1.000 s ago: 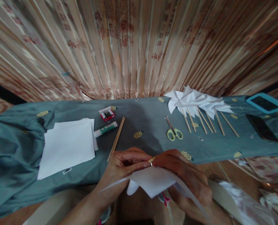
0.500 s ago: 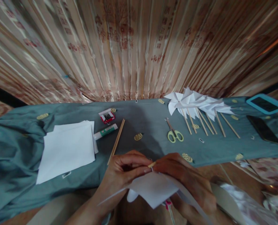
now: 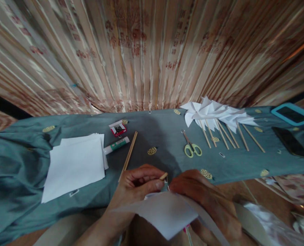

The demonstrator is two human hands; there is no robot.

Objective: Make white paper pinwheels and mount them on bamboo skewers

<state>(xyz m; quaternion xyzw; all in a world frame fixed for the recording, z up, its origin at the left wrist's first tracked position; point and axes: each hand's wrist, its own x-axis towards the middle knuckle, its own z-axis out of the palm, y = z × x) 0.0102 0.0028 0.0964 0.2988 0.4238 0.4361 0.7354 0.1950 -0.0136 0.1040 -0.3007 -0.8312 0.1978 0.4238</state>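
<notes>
My left hand (image 3: 139,186) pinches a thin wooden stick (image 3: 163,176) whose end pokes out past the thumb and index finger. My right hand (image 3: 205,201) is closed on a white paper pinwheel (image 3: 168,212) with curled sides, hanging low between both hands. A thin, shiny pin-like piece (image 3: 168,186) shows between the stick's end and the right fingertips. A small gap separates the stick from the paper's top. Most of the stick and the right hand's fingertips are hidden.
On the green tablecloth (image 3: 164,133) lie stacked white paper (image 3: 75,167), a glue stick (image 3: 117,145), a small red box (image 3: 118,128), spare wooden sticks (image 3: 129,153) and scissors (image 3: 191,148). Finished paper pinwheels (image 3: 216,114) lie at the back right, near a phone (image 3: 290,141) and blue-framed device (image 3: 292,113).
My hands have drawn slightly apart, and the right hand has moved a little right and down with the paper pinwheel. More of the stick's end and the thin pin-like piece show now.
</notes>
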